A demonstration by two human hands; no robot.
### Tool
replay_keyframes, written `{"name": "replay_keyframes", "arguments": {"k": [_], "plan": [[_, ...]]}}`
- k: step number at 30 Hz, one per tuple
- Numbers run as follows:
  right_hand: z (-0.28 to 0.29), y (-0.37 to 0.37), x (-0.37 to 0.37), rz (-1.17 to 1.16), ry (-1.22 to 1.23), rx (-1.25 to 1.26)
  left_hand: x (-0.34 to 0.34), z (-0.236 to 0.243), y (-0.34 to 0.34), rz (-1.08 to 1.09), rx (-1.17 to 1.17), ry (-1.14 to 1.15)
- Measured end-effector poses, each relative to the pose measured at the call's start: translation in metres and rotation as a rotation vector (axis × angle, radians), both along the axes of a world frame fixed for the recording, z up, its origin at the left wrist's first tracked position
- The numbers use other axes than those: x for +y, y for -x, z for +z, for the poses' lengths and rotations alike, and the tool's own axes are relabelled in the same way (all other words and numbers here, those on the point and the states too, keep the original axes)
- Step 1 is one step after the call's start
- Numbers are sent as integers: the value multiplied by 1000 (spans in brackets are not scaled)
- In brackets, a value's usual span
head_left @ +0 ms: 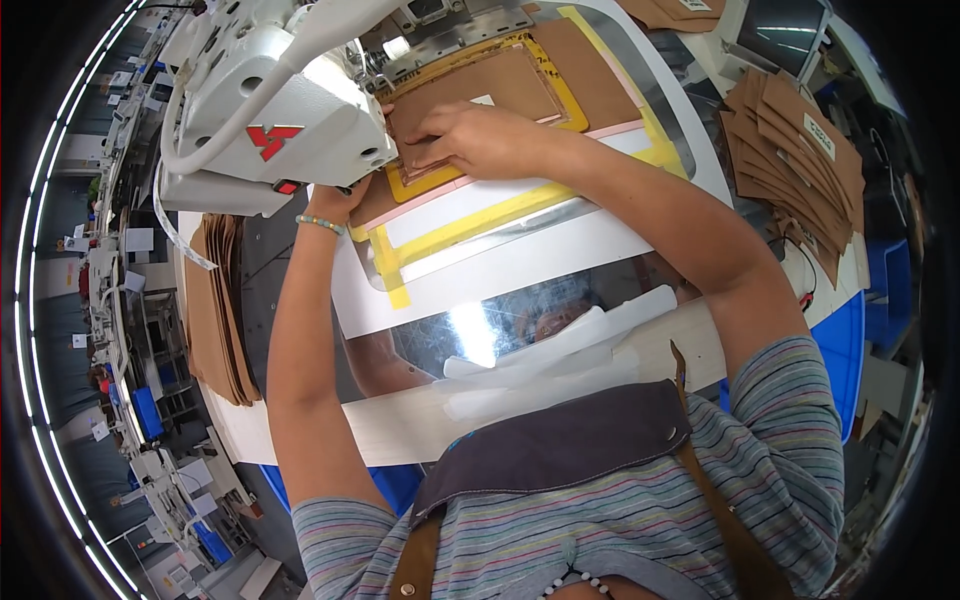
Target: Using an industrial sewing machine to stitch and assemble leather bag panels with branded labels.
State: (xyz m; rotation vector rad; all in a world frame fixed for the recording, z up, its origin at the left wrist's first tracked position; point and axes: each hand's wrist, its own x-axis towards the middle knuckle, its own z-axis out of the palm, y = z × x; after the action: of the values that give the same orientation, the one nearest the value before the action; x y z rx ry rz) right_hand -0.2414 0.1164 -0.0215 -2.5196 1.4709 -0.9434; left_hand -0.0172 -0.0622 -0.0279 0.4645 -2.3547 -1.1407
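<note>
A white sewing machine head [255, 100] with a red emblem fills the upper left. Beside it, a yellow template frame [568, 105] holds a brown panel [495, 70] on a larger brown sheet [595, 65] edged with yellow tape. My right hand [480, 140] lies over the panel, fingers bent and apart, touching it near the needle area. My left hand [340, 200] is at the template's left edge below the machine head; its fingers are mostly hidden. A white board [370, 315] lies under the template.
Brown pieces are stacked at left [215, 320] and right [785, 165]. A dark screen [775, 35] stands upper right. Blue bins [885, 290] are below the table at right. A metal plate [420, 340] and white strips [560, 350] lie near my body. Rows of machines line the far left.
</note>
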Motion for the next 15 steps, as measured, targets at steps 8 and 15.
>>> {"name": "replay_keyframes", "arguments": {"k": [8,15], "plan": [[2,4,2,0,-54,17,-6,3,9,-145,11,-134],[1,8,-5,14,-32,32,-10,3,12,-145,91,-526]]}}
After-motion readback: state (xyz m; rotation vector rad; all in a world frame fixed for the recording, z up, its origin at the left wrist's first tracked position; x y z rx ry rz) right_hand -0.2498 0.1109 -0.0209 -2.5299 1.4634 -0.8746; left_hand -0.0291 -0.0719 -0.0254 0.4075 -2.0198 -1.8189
